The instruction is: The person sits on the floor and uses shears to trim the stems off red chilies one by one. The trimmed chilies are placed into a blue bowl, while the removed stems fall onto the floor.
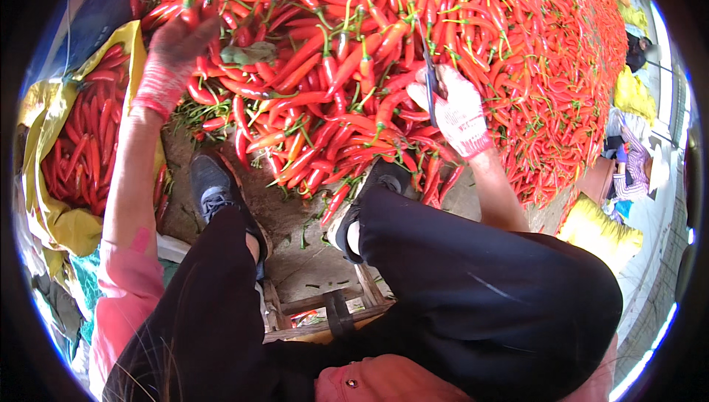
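A large heap of red chili peppers (343, 75) with green stems spreads before me. My left hand (178, 42), in a soiled knitted work glove, is at the heap's left side, blurred. A red chili (189, 14) shows at its fingers, but whether they grip it is unclear. My right hand (455, 104), in a white and red knitted glove, holds a pair of dark-handled scissors (427, 69) over the heap. The blades point away from me. Left of my left forearm, a yellow woven sack (52, 175) stands open with red chilies inside.
Cut green stems (207, 116) lie near my left shoe (219, 186). A grey-green scrap (249, 54) rests on the chilies. Beneath me is a wooden stool (321, 305). At far right, a person in a striped sleeve (634, 152) sits by a yellow sack (601, 230).
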The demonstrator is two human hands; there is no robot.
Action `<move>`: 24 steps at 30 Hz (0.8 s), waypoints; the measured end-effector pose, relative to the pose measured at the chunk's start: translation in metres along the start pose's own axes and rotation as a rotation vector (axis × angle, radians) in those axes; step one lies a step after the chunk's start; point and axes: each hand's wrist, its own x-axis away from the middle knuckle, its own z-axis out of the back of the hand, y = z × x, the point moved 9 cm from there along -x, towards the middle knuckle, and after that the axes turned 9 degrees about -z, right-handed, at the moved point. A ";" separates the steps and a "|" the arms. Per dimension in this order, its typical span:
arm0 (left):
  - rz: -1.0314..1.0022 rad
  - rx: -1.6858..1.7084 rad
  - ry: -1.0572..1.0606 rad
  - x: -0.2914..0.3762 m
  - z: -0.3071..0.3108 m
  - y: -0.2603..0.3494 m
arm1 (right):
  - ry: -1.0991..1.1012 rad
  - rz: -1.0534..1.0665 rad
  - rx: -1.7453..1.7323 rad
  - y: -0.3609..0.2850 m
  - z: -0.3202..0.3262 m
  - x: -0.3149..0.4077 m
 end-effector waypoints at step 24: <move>-0.130 0.047 -0.521 0.111 -0.149 0.063 | -0.513 0.091 -1.489 -0.034 -0.010 0.004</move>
